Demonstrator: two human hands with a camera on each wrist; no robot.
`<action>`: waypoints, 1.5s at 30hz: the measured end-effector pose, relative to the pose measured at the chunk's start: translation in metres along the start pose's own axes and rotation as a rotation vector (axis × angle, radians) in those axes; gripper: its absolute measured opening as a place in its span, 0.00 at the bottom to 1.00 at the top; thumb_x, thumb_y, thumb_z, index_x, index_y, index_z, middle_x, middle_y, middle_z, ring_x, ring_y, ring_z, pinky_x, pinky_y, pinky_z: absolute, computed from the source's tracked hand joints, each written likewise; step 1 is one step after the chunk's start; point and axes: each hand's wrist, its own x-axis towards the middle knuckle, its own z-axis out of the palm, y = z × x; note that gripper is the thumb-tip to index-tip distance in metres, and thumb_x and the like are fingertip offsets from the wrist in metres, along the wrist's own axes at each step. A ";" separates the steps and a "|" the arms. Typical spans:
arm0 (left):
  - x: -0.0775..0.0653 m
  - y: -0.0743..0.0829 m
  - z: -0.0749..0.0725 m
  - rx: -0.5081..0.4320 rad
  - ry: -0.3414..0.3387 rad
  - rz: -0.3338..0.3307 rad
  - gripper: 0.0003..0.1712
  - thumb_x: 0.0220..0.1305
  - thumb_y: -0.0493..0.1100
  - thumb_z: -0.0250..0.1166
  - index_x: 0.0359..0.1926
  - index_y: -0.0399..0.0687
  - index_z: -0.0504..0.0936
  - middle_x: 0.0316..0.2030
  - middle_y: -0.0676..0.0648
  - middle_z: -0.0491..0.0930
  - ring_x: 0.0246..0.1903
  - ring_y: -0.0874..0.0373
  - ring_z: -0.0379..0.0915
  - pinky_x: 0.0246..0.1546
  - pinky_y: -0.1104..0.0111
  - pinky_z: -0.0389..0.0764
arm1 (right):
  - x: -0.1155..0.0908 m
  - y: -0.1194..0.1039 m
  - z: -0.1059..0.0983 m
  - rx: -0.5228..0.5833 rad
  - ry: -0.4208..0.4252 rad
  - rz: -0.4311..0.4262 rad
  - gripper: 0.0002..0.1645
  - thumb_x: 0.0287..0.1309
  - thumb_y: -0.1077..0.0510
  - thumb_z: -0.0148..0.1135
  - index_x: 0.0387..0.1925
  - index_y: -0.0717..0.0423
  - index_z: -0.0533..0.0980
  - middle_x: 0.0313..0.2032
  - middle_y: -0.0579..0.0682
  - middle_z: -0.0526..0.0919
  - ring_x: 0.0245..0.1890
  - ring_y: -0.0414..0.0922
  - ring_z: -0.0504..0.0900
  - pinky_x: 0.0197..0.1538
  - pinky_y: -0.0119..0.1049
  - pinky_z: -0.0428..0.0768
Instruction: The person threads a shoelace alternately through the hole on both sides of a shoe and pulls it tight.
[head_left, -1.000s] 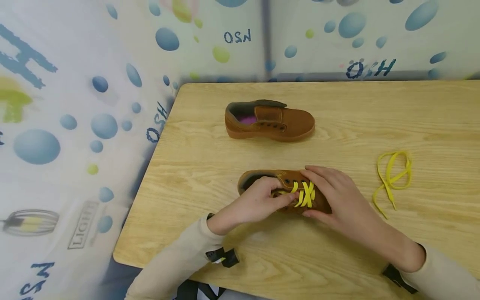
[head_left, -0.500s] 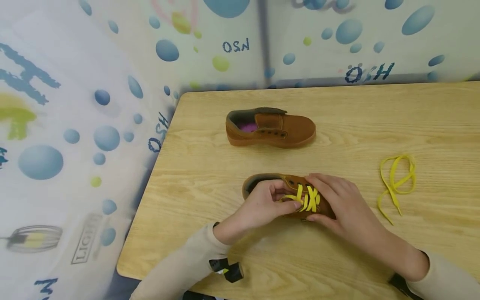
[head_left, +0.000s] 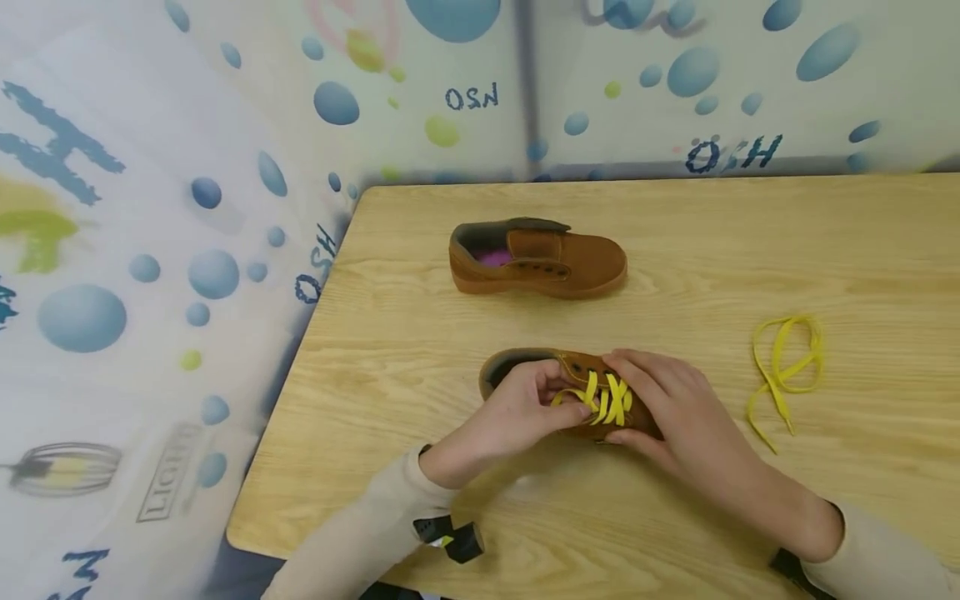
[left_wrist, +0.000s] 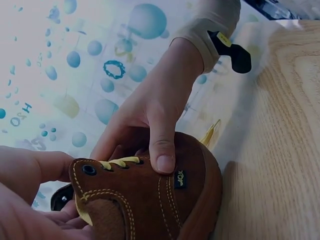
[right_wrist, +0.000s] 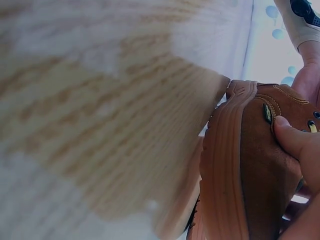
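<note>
- The tan-brown suede low shoe with contrast stitching [head_left: 641,419] is between both hands over the pale wooden table [head_left: 345,333], its long axis crosswise, heel leftward, toe rightward.
- The right hand [head_left: 678,408] grips the toe end, thumb on the near side.
- The left hand [head_left: 513,408], nearer the opening, appears to pinch the flat yellow fabric lace [head_left: 615,402]; its fingertips are partly hidden.
- A bare, dark-rimmed round eyelet [left_wrist: 89,170] lies just beside those fingers, heelward of the laced rows.
</note>
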 end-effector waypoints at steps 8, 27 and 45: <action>-0.003 0.001 -0.003 -0.017 0.032 -0.015 0.13 0.61 0.36 0.61 0.46 0.34 0.77 0.45 0.35 0.81 0.33 0.70 0.77 0.34 0.77 0.77 | 0.005 -0.003 -0.001 0.026 -0.048 0.020 0.54 0.40 0.44 0.74 0.68 0.48 0.61 0.63 0.51 0.70 0.62 0.52 0.68 0.61 0.53 0.64; 0.004 0.002 0.003 0.133 0.169 0.142 0.09 0.67 0.41 0.58 0.46 0.44 0.76 0.40 0.42 0.84 0.33 0.63 0.79 0.31 0.75 0.77 | 0.035 -0.018 -0.025 0.089 0.028 0.091 0.04 0.48 0.57 0.71 0.30 0.49 0.85 0.38 0.46 0.76 0.33 0.39 0.68 0.30 0.29 0.69; 0.015 0.010 0.002 0.121 0.144 0.110 0.09 0.67 0.37 0.56 0.46 0.39 0.74 0.47 0.40 0.79 0.38 0.62 0.77 0.37 0.77 0.75 | 0.054 0.004 -0.035 0.581 -0.303 0.352 0.05 0.56 0.53 0.66 0.30 0.47 0.84 0.37 0.51 0.72 0.34 0.41 0.68 0.33 0.30 0.69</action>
